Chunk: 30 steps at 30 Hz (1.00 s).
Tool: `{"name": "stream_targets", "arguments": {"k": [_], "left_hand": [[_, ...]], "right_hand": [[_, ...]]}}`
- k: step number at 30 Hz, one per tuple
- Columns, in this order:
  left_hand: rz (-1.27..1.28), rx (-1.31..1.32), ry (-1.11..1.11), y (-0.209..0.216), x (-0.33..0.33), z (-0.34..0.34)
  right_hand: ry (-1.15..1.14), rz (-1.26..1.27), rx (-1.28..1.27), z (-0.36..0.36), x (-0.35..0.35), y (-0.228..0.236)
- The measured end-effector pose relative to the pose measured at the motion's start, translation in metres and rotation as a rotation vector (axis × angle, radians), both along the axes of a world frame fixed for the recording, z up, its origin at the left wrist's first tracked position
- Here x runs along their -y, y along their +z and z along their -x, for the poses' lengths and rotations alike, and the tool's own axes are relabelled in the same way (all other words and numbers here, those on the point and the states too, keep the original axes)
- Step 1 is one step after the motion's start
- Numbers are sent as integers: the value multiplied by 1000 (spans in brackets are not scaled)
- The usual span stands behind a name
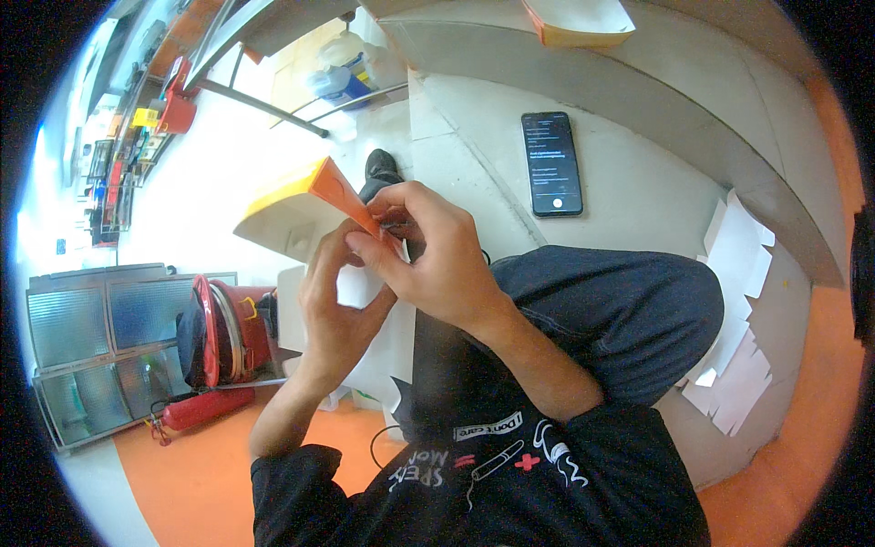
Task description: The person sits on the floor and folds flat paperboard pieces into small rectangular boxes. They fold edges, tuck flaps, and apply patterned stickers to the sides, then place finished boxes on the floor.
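Note:
Between my hands is a partly folded paper tray [301,219], orange and yellow outside and pale inside, held up in the air with its orange side turned to the right. My right hand [437,246] pinches the near corner of the orange side with thumb and fingers. Close against it, my left hand [328,287] is closed at the same corner, its fingertips meeting those of the right. The fingers partly hide the corner itself. A similar tray [583,25], formed, with a white inside and an orange outer wall, stands at the top of the view.
A black phone [551,164] with a lit screen lies on the grey surface ahead. Flat white card sheets [740,273] with notched edges lie at the right, beyond my bent knee. On the left are a red fire extinguisher [208,408], a red bag [232,328] and glass-panelled frames [68,324].

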<state>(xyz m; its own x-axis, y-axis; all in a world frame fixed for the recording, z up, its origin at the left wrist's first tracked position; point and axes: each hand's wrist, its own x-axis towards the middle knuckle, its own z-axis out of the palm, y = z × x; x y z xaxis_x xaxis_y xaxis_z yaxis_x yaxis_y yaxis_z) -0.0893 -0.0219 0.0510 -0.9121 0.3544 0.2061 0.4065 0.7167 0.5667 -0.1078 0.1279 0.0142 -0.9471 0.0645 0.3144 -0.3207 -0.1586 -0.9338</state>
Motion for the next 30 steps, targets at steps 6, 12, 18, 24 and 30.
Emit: {"name": "stream_targets", "arguments": {"k": [6,12,18,24,30], "left_hand": [[48,-139,114,-23,-2,-6],[6,-213,57,-37,5,-6],[37,-266,83,-49,6,-15],[77,-191,43,-50,7,-17],[72,-145,57,-43,8,-22]], "right_hand": [[-37,-97,-93,9,13,-18],[19,-143,-18,8,19,-23],[6,-228,93,11,21,-28],[33,-276,199,12,12,-25],[16,-259,243,14,10,-24]]}}
